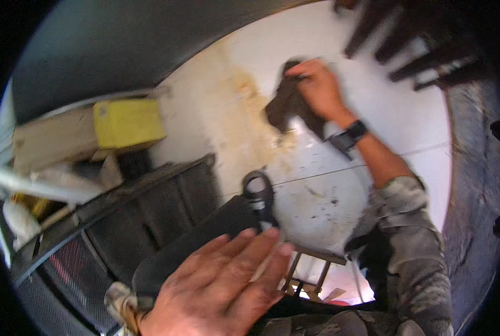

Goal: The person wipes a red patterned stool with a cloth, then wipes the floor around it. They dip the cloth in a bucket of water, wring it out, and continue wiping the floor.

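In my right hand (319, 90) is a dark cloth (289, 98), held over a white tiled floor (317, 185) beside a wet yellow-brown stain (247, 92). A dark band with a watch sits on that wrist. My left hand (229, 277), palm down with its fingers a little apart, is over a black object with a ringed end (258, 197), whose exact kind I cannot tell. Whether the fingers touch it is unclear.
A black plastic crate (119, 218) stands at the left, with a yellow container (128, 124) and a cardboard box (52, 140) beyond it. Dark slatted pieces (405, 46) reach in at the upper right. A small wooden stool or frame (313, 273) is near my body.
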Demonstrator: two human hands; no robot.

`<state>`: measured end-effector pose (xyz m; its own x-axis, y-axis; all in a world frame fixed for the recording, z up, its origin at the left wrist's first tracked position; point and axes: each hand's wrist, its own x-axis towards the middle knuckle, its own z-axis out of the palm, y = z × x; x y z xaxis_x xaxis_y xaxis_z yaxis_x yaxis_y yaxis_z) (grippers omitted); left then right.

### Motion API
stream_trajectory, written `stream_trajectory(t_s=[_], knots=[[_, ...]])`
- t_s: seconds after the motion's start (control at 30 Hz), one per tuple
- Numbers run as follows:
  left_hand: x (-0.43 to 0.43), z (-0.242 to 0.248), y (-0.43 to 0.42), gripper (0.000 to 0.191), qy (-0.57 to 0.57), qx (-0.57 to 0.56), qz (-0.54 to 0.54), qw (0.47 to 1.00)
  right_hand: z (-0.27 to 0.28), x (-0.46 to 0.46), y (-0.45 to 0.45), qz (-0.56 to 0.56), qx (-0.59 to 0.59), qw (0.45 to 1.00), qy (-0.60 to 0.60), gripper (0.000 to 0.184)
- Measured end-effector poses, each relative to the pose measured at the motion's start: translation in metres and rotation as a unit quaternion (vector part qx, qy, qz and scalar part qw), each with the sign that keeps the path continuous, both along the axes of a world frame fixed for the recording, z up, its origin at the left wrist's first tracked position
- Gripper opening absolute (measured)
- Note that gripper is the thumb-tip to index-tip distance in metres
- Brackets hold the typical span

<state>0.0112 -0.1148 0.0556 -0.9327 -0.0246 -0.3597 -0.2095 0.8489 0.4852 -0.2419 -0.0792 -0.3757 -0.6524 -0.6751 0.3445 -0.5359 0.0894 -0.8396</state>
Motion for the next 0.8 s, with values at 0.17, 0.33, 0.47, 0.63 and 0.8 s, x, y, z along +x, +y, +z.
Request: stream_trajectory(t_s=[0.17, 0.33, 0.47, 0.63, 0.8], knots=[[0.020, -0.028, -0.008, 0.054, 0.175, -0.080, -0.049, 0.980, -0.031, -0.072, -0.010, -0.166, 0.267, 0.933, 0.174, 0.059], [0.036, -0.032, -0.005, 0.056, 0.153, -0.118, -0.033, 0.981, -0.084, -0.038, -0.024, -0.174, 0.338, 0.896, 0.230, 0.078], [0.033, -0.035, 0.004, 0.052, 0.141, -0.120, -0.010, 0.983, -0.083, 0.016, -0.035, -0.005, 0.233, 0.955, 0.185, 0.075], [0.024, -0.031, 0.017, 0.047, 0.144, -0.119, 0.008, 0.982, -0.043, 0.140, -0.032, 0.179, 0.212, 0.960, 0.047, 0.067], [0.020, -0.012, 0.026, 0.040, 0.093, -0.090, 0.005, 0.992, -0.002, 0.175, -0.013, 0.265, 0.226, 0.937, 0.007, 0.066]])
